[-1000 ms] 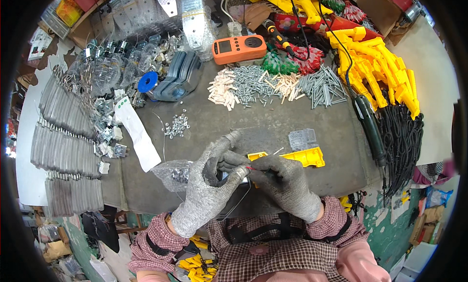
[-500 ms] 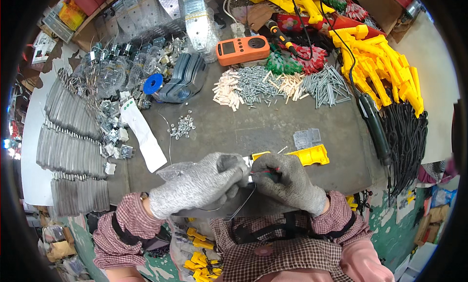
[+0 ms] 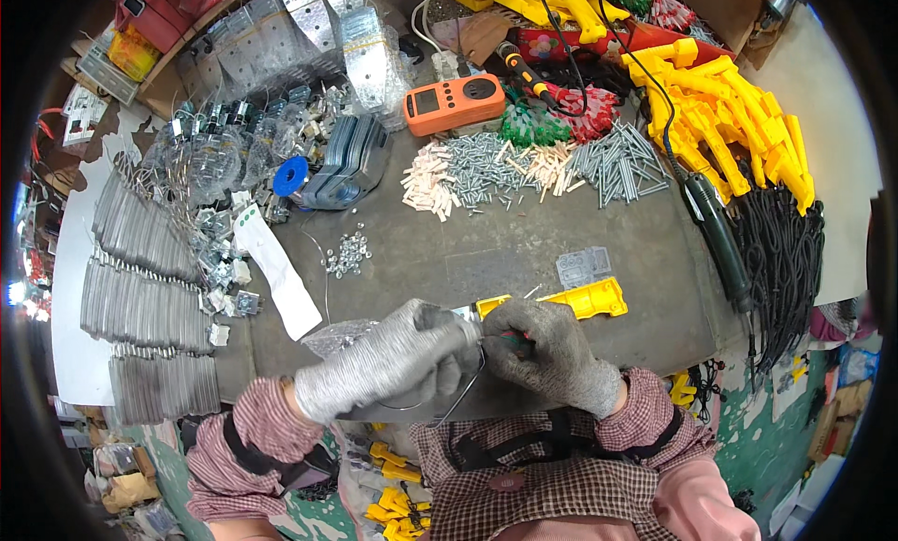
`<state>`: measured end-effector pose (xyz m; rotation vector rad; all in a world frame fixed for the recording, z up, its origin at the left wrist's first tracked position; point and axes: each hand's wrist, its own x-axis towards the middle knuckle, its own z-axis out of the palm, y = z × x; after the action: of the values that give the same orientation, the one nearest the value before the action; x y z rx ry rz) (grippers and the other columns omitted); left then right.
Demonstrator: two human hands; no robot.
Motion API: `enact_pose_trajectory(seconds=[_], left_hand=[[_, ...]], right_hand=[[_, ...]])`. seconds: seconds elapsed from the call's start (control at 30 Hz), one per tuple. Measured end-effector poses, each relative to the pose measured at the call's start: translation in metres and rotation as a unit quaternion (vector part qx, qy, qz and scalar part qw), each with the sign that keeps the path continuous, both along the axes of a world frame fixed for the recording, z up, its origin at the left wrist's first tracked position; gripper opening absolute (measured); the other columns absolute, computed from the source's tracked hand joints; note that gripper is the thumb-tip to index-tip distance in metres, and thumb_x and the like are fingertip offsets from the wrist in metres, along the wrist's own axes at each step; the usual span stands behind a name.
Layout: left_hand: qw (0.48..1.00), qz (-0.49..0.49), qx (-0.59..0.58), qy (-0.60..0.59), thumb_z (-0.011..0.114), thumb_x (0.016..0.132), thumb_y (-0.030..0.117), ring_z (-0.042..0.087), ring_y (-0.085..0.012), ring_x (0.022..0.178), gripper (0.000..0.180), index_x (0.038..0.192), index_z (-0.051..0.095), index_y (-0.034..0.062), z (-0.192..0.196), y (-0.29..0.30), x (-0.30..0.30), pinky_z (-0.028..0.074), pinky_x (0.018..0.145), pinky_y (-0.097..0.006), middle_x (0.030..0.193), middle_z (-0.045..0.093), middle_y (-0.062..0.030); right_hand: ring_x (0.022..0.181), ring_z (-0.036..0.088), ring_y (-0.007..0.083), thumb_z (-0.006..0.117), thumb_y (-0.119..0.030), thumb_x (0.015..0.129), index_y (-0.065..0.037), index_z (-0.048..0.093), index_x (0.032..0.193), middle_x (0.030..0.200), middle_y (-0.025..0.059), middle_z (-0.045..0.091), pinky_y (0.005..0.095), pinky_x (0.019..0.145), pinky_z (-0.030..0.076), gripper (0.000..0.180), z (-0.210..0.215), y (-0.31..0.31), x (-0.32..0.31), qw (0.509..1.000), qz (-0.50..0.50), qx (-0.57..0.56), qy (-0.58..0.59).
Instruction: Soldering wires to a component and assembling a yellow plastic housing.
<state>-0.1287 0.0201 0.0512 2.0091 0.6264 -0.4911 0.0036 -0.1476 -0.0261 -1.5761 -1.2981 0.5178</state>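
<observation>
Both hands wear grey knitted gloves and meet at the near edge of the dark work surface. My left hand (image 3: 388,359) is closed around a small part that its fingers hide. From between the hands a thin bent metal wire (image 3: 456,403) runs down past the table edge. My right hand (image 3: 554,356) is closed in a pinch, with a bit of thin red and green wires (image 3: 513,335) at its fingertips. Just beyond it lies a yellow plastic housing half (image 3: 594,299), partly covered by the hand. A clear plastic piece (image 3: 584,267) sits behind the housing.
Small metal nuts (image 3: 349,253) and a white paper strip (image 3: 278,274) lie left. Screws (image 3: 482,167), pale pegs (image 3: 428,181) and an orange meter (image 3: 454,103) stand at the back. A corded electric screwdriver (image 3: 716,232), yellow housings (image 3: 739,120) and black cords (image 3: 776,270) occupy the right.
The view has shifted slightly. Both hands stay together; my left hand has turned a little, and the bent wire below it now stands out more. The red and green wires show less.
</observation>
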Motion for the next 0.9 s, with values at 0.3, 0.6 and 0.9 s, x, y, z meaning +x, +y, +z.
enact_pose_trajectory(seconds=[0.3, 0.6, 0.9], left_hand=[[0.983, -0.148, 0.076, -0.071, 0.055, 0.101, 0.026, 0.067, -0.0286, 0.075, 0.022, 0.103, 0.065, 0.0067, -0.004, 0.006, 0.002, 0.053, 0.066, -0.042, 0.078, 0.064, -0.0094], [0.915, -0.235, 0.256, -0.206, 0.055, 0.101, 0.017, 0.065, -0.0208, 0.069, 0.018, 0.095, 0.066, 0.0051, -0.001, 0.001, -0.001, 0.050, 0.063, -0.035, 0.075, 0.066, -0.0060], [0.960, -0.198, 0.172, -0.095, 0.054, 0.101, 0.015, 0.067, -0.0215, 0.074, 0.018, 0.103, 0.067, 0.0039, -0.004, 0.001, -0.008, 0.053, 0.065, -0.036, 0.082, 0.068, -0.0080]], right_hand=[[0.082, 0.074, 0.0334, 0.075, -0.010, 0.086, -0.008, 0.068, 0.105, 0.091, 0.0141, 0.073, 0.0385, 0.071, 0.058, 0.021, 0.001, 0.002, 0.002, 0.999, 0.007, -0.018, 0.034], [0.081, 0.073, 0.0334, 0.073, -0.008, 0.086, -0.008, 0.068, 0.104, 0.089, 0.0144, 0.072, 0.0390, 0.070, 0.057, 0.019, 0.001, 0.002, 0.003, 0.999, 0.023, -0.006, 0.043], [0.083, 0.073, 0.0326, 0.075, -0.007, 0.085, -0.007, 0.067, 0.102, 0.089, 0.0140, 0.071, 0.0391, 0.072, 0.057, 0.019, 0.001, 0.000, 0.004, 0.997, 0.041, -0.024, 0.065]])
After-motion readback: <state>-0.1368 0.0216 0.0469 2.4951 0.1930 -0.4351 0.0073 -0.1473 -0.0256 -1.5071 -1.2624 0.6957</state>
